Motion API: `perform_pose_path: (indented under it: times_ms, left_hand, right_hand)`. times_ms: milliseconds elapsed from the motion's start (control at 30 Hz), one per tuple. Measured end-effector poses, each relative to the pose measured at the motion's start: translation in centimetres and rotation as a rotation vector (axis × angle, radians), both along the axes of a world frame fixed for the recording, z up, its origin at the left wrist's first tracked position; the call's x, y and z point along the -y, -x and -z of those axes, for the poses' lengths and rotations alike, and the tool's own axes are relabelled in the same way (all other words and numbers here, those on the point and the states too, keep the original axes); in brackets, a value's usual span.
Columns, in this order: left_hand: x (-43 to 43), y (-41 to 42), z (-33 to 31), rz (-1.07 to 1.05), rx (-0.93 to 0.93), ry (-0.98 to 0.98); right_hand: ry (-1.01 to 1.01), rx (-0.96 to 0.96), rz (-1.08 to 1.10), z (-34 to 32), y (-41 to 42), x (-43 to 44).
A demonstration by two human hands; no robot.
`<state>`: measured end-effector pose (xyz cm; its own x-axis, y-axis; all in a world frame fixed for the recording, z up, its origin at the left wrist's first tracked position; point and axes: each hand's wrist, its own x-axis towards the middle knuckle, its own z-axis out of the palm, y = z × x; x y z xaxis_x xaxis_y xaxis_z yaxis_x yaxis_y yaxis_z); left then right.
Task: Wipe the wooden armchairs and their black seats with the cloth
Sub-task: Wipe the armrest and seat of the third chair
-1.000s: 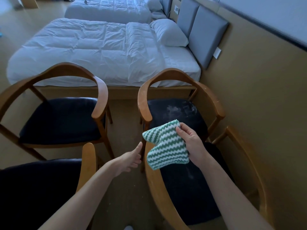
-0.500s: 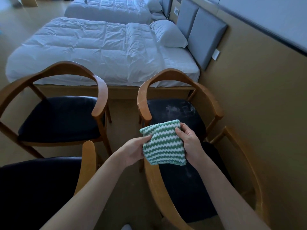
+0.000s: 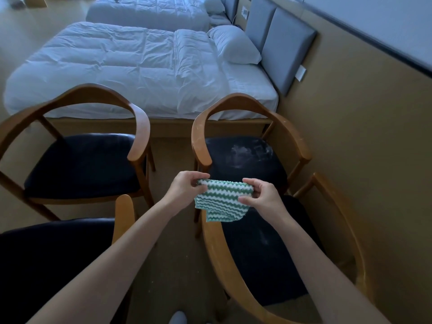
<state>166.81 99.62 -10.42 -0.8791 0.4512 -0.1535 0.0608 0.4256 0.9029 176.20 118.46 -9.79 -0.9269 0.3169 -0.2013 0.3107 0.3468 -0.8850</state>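
Over bedroom armchairs, left hand and right hand pinch the cloth, long axis left-right.

Near-left armchair cut by left, bottom edges; far bed cut by top edge; cloth upper corners hidden under left hand, right hand

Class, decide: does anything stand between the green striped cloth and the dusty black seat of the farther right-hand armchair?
Nothing visible does. The left hand and right hand pinch the cloth just in front of the dusty seat, whose open front faces them.
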Motion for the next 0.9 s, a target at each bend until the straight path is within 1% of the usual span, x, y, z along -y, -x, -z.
perform_pose_path:
  times_ms: [67,100,167,233,300,400,433,500,567,633,767,833,900]
  left_hand:
    - [-0.1,0.0,0.0,0.063,-0.115,0.164]
    - [-0.2,-0.1,-0.1,0.080,-0.158,0.227]
    - [-0.5,-0.4,-0.1,0.098,-0.227,0.327]
    - [-0.7,-0.3,0.0,0.117,-0.244,0.395]
    - [-0.7,0.0,0.1,0.151,-0.219,0.456]
    - [-0.9,0.6,0.7,0.259,-0.196,0.558]
    - [-1.1,0.7,0.9,0.299,-0.188,0.579]
    - [-1.4,1.0,1.1,0.357,-0.161,0.576]
    - [-1.7,1.3,1.2,0.388,-0.113,0.507]
    - [-1.8,1.5,1.0,0.381,0.001,0.365]
    - [-1.9,1.2,0.7,0.330,0.319,-0.078]
    - [-2.1,0.9,0.7,0.260,0.470,-0.289]
    - [-2.6,0.5,0.8,0.198,0.548,-0.410]
  right_hand:
    - [-0.275,0.041,-0.037,0.2,0.1,-0.2]
    - [-0.351,0.057,-0.057,0.3,0.1,-0.2]
    - [-0.407,0.094,-0.089,0.6,0.1,-0.3]
    - [-0.359,0.113,-0.102,0.8,0.3,-0.5]
    - [-0.238,0.129,-0.114,0.8,0.5,-0.8]
    - [-0.160,0.182,-0.186,1.1,0.5,-1.1]
    - [-0.138,0.199,-0.205,1.3,0.5,-1.3]
    - [-0.032,0.215,-0.211,1.6,0.5,-1.9]
    - [0.121,0.220,-0.174,1.7,0.3,-2.5]
    - [0.242,0.208,-0.144,1.6,0.1,-3.1]
    - [0.422,0.116,-0.094,1.3,-0.2,-3.7]
    - [0.593,0.054,-0.047,1.5,-0.5,-4.0]
    - [0.789,0.018,-0.019,1.8,-1.0,-4.0]
